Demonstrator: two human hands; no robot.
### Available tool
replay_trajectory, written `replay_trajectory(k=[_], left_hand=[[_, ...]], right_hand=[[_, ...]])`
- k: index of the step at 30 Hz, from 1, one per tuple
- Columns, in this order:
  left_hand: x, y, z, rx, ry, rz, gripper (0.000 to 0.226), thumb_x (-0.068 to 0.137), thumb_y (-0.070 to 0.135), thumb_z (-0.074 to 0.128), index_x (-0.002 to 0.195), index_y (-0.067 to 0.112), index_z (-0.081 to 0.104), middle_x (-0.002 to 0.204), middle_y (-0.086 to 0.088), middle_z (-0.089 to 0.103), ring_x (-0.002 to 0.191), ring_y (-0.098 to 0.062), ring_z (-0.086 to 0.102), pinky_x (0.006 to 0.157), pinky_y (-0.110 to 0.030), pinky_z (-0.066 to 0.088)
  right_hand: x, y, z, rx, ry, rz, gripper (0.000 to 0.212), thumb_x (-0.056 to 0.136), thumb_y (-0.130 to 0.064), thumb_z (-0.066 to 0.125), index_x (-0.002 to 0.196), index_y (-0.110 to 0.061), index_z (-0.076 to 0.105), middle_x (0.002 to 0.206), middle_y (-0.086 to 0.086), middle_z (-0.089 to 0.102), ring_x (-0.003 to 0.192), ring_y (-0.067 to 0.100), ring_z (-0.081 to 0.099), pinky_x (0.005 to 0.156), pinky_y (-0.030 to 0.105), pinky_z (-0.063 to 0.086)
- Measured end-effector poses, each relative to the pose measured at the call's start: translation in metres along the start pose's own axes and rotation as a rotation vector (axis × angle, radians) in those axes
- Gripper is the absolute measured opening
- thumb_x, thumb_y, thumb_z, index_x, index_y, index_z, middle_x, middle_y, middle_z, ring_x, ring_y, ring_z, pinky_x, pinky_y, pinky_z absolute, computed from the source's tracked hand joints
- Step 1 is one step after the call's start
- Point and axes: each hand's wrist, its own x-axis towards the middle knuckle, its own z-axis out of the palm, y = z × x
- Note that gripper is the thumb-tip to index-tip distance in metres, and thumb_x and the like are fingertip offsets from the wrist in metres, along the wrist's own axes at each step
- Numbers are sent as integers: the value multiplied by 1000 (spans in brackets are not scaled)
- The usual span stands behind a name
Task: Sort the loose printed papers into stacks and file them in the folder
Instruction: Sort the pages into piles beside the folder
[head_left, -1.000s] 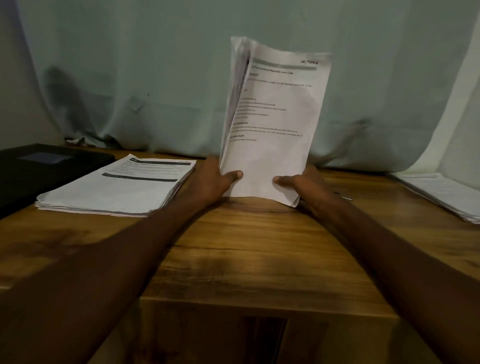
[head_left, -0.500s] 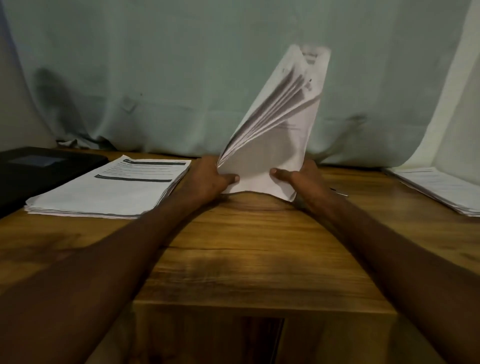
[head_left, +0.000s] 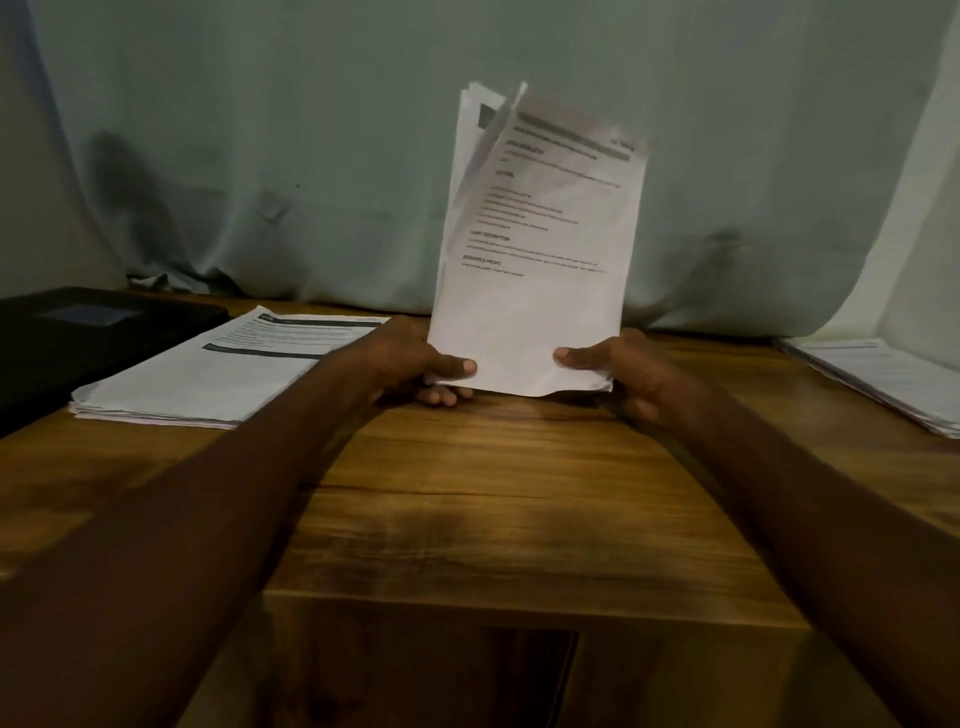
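both bare forearms reach forward and converge toward the middle. the left hand grips the lower left corner of an upright sheaf of papers, thumb across the front and fingers curled beneath. the right hand pinches the lower right corner, thumb lying on the front.

We are looking at a dim, warm-toned scene in which the pale grey-green hanging cloth backdrop is catching soft, even light. A dark smudged shadow is lying on that cloth at its lower left. The upright sheaf of white printed sheets, in front of the cloth, is showing motion blur, its text smearing. Below the cloth, the brown wooden tabletop is giving a faint sheen, and the frame edges are bowing and darkening.
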Motion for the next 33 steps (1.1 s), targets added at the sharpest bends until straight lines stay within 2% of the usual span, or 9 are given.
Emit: replay_trajectory(k=[6, 10, 13, 15, 18, 20, 25, 30, 33], left_hand=[[6, 4, -10, 0, 37, -66, 35, 85, 9, 79, 114, -6, 67, 92, -23, 77, 64, -19, 74, 51, -21, 57], [7, 7, -16, -18, 58, -47, 32, 85, 15, 79, 105, -8, 69, 85, -20, 77, 59, -17, 71, 49, -20, 56], [3, 6, -22, -5, 56, 0, 33, 83, 22, 81, 102, -3, 71, 82, -16, 76, 60, -15, 69, 50, -20, 54], [2, 5, -26, 3, 136, 54, 31, 84, 25, 81, 101, 1, 73, 78, -13, 75, 59, -14, 68, 49, -22, 53], [6, 4, -29, -86, 451, 198, 28, 97, 33, 69, 99, 5, 73, 71, -10, 70, 55, -16, 63, 46, -22, 49], [10, 7, -29, -214, 537, 241, 37, 102, 42, 60, 102, 6, 71, 79, -10, 73, 64, -19, 69, 51, -23, 53], [14, 13, -30, -402, 317, 144, 65, 90, 71, 58, 121, 15, 66, 112, -6, 75, 100, -24, 73, 74, -36, 61], [13, 6, -30, -491, 210, 119, 44, 87, 19, 71, 129, 11, 67, 120, -11, 75, 108, -34, 73, 99, -52, 56], [12, 6, -25, -466, 287, 128, 34, 90, 3, 65, 124, 6, 68, 113, -12, 77, 96, -33, 76, 88, -49, 61]], right_hand=[[3, -2, -3, 36, 13, 45, 43, 83, 6, 74, 125, -2, 67, 115, 14, 76, 103, 29, 75, 80, 43, 63], [2, -5, -7, 0, 8, 46, 50, 82, 0, 77, 131, -4, 64, 119, 13, 75, 105, 29, 73, 57, 32, 59], [2, -7, -11, 26, 17, 56, 49, 82, 0, 77, 129, -4, 64, 118, 14, 75, 105, 29, 73, 59, 32, 62], [2, -9, -15, 57, 20, 69, 49, 82, 1, 76, 129, -2, 63, 120, 15, 74, 105, 29, 73, 62, 32, 64], [-2, -11, -16, 125, -10, 111, 44, 82, 2, 73, 125, 0, 64, 115, 16, 75, 94, 26, 76, 54, 25, 60], [-4, -11, -13, 118, -73, 145, 48, 79, 0, 74, 126, 1, 63, 114, 17, 75, 91, 25, 75, 56, 24, 58], [-9, -8, 1, -125, -182, 197, 41, 85, -2, 74, 125, -2, 65, 107, 11, 75, 78, 16, 73, 48, 18, 53], [-16, -12, 10, -303, -259, 199, 48, 79, -9, 76, 126, -8, 66, 113, 10, 75, 87, 19, 73, 56, 23, 59], [-21, -15, 13, -276, -309, 166, 49, 80, -12, 74, 129, -11, 64, 123, 12, 73, 106, 25, 73, 76, 33, 64]])
